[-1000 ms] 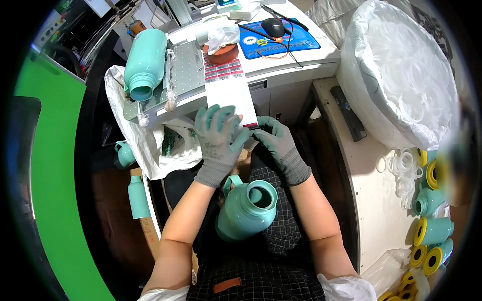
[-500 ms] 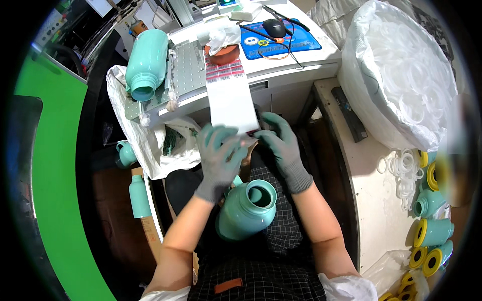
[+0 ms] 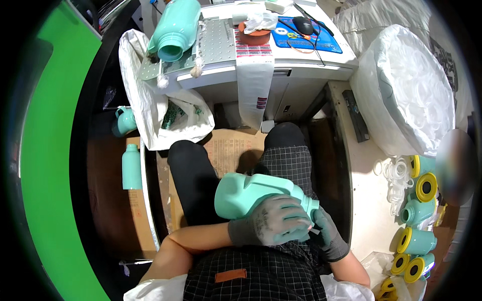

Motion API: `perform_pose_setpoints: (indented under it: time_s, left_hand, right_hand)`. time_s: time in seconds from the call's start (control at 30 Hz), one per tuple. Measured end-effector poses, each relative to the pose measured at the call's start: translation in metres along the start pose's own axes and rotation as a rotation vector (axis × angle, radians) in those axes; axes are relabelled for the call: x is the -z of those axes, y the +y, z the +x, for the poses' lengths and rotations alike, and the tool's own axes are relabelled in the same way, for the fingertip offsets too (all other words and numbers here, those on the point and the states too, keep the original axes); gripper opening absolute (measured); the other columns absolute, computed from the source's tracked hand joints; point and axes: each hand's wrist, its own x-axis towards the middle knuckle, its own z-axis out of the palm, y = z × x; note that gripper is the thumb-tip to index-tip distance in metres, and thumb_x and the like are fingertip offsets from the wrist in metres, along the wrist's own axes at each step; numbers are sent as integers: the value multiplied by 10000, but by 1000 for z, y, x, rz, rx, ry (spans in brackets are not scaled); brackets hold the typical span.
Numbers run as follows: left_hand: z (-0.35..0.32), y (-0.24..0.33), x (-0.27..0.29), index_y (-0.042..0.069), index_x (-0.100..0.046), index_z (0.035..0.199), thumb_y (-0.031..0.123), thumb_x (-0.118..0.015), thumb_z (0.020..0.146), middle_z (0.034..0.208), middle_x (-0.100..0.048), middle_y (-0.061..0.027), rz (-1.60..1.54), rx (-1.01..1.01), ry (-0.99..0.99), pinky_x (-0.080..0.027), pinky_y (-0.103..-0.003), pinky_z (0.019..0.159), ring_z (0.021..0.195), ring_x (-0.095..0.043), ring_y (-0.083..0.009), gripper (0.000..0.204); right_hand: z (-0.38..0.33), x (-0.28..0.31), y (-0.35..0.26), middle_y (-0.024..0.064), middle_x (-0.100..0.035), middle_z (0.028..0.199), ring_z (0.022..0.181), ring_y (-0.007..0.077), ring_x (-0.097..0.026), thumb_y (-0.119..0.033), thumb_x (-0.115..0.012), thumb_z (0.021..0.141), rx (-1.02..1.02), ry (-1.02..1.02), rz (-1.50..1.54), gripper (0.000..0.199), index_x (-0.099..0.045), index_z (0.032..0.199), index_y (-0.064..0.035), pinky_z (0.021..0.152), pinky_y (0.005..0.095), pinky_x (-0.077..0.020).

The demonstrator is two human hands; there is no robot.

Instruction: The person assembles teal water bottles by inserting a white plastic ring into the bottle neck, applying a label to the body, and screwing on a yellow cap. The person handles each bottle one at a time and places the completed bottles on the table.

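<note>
A mint-green bottle with a moulded handle (image 3: 253, 193) lies on its side across my lap, its neck toward the right. My left hand (image 3: 276, 220), in a grey-green glove, curls over the side of the bottle near the neck. My right hand (image 3: 329, 233), gloved too, closes around the neck end, with its fingers partly hidden. A small pale slip (image 3: 313, 231) shows between the fingertips of the two hands; I cannot make out which hand holds it. A white strip of labels (image 3: 251, 90) hangs off the desk edge ahead.
On the desk are another mint bottle (image 3: 175, 35), a reddish-brown tape roll (image 3: 254, 36) and a mouse (image 3: 303, 25). A white sack (image 3: 135, 90) hangs at left. To the right stand a bag of clear rings (image 3: 411, 85), loose rings (image 3: 396, 178) and yellow-ended mint containers (image 3: 416, 241).
My hands have left the label strip and come down to the bottle. The bottle has gone from upright to lying sideways. The strip now hangs lower, and the whole view has shifted.
</note>
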Motion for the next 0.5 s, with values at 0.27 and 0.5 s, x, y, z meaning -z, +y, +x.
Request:
perform_pose_setpoints:
  time_s: [0.27, 0.5]
  left_hand:
    - [-71, 28, 61, 83, -694, 1068, 177, -775, 921, 985, -728, -85, -51, 382, 630, -588, -348, 845, 929, -722, -187, 192]
    - [-115, 7, 110, -34, -724, 1128, 165, -736, 951, 978, -751, -90, -483, 1105, 895, -583, -282, 786, 859, -706, -132, 266]
  right_hand:
    - [14, -32, 37, 221, -573, 1345, 978, 263, -716, -332, -772, 883, 335, -117, 42, 924, -259, 1569, 15, 666, 318, -628]
    - [39, -48, 65, 241, -411, 1535, 1397, 299, -467, -556, -850, 824, 565, -133, -317, 1154, -237, 1543, 105, 1158, 441, -409]
